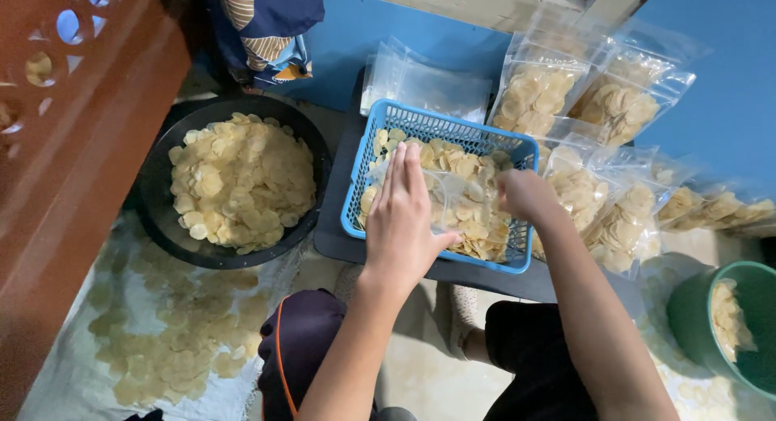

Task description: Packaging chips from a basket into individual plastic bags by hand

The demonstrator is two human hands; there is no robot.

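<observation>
Blue plastic basket (388,118) w/ chips sits under both hands: left hand (402,211) open flat, right hand (524,194) pinching clear bag (443,196); filled bags (590,158) beyond right, black basin (162,227) still full.

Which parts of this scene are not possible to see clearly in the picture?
Head view only:
- Clear bag in the blue basket: its outline fades against the chips; the left hand covers part.
- Right hand: motion-blurred, so its grip is unclear.
- Green bucket: cut off by the right edge.
- Filled bags at far right: blurred.
- Black basin: chips hide its bottom.
</observation>
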